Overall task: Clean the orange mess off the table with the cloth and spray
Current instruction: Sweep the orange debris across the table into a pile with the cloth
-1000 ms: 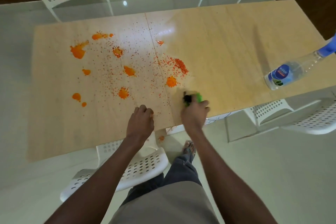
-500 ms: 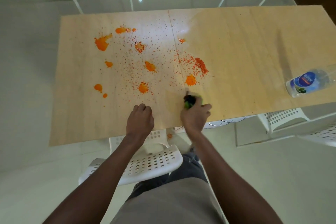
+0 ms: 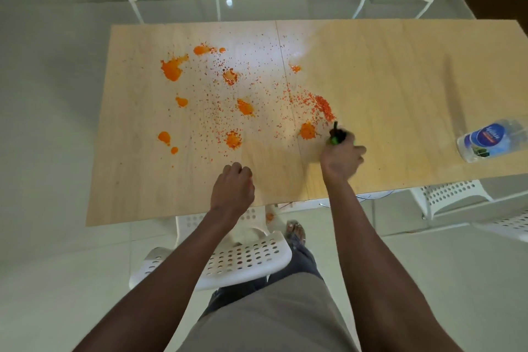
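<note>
While right hand [image 3: 341,158] grips spray [image 3: 337,136] (green-black), left hand [image 3: 233,187] rests fisted, holding nothing.

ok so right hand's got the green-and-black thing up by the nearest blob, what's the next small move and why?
Probably push the right hand a little forward and left so the green and black item it grips meets the nearest orange blob, which lies just beside it. The tabletop to the right looks free of orange while blobs and specks spread leftward. The left hand rests curled at the near edge, holding nothing visible.
</note>
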